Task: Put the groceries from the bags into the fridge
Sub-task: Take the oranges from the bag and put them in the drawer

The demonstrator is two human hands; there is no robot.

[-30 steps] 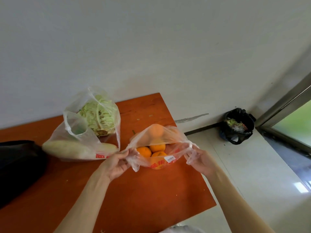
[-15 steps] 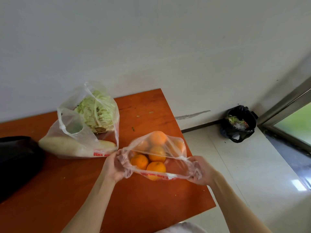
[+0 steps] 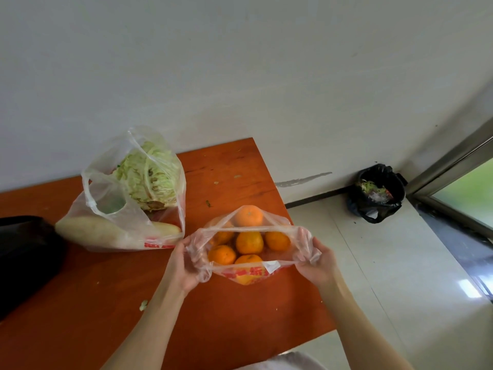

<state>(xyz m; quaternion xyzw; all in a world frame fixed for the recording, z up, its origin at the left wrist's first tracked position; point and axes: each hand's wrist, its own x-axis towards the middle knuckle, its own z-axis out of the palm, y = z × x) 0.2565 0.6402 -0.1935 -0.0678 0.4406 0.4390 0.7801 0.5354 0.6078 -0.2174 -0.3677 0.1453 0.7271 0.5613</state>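
We stand over an orange-brown table [image 3: 106, 303]. Our left hand [image 3: 181, 265] and right hand [image 3: 317, 263] each pinch one side of a clear plastic bag of oranges [image 3: 249, 243], stretching its mouth wide above the table's right part. To its left rests a second clear bag [image 3: 128, 209] holding a cabbage [image 3: 149, 180] and a white radish [image 3: 88, 231].

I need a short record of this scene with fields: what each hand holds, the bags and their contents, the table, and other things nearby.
left hand: grips left edge of the orange bag
right hand: grips right edge, mouth pulled open
oranges: at least six
second bag: cabbage and white radish, lying on table
table: orange-brown wood
black bag: table's left
bin: floor, by wall
fridge: not in view
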